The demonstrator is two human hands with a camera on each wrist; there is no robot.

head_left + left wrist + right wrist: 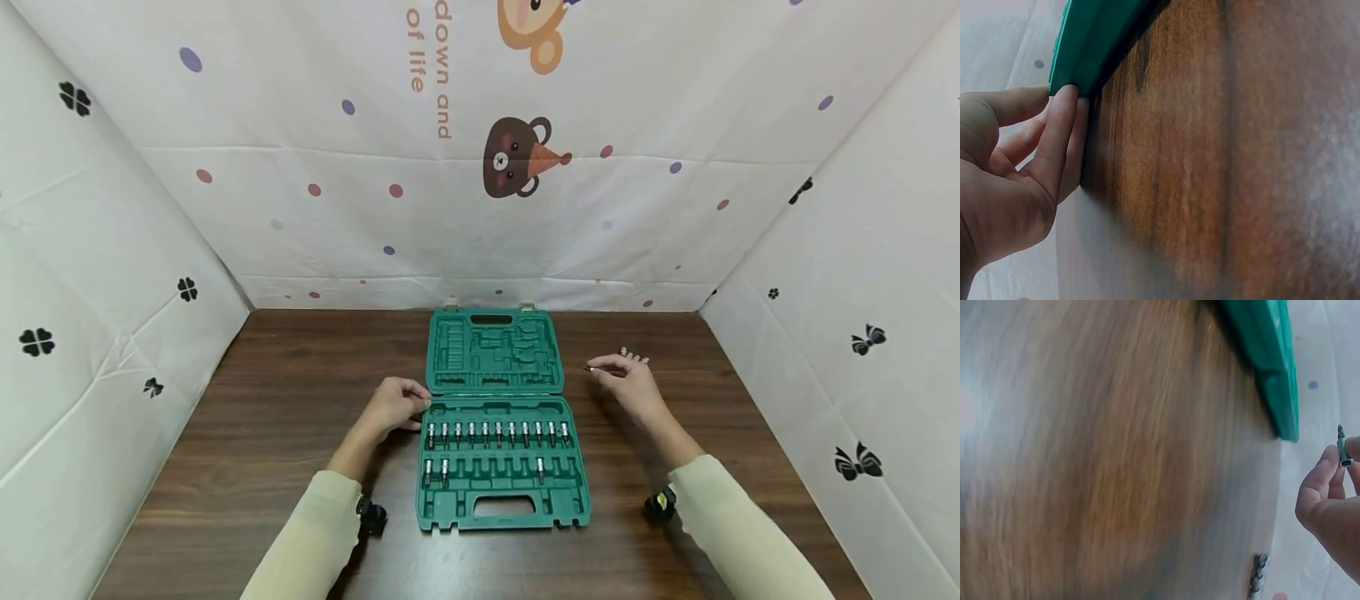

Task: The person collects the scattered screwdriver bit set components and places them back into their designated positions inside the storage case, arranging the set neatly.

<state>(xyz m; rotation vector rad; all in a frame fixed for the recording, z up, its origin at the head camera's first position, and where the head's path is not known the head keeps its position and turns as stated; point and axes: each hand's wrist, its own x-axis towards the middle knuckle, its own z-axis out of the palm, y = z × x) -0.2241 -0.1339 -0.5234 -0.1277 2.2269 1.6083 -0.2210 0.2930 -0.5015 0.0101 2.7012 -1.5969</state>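
Pale yellow-green sleeves are worn with small black wrist devices, the right one marked yellow

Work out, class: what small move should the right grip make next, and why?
Probably, the right grip should carry its pinched bit leftward over the open green case. The bit is out to the case's right, while the lower row holds only three bits, with vacant slots between the second and third, where it may fit.
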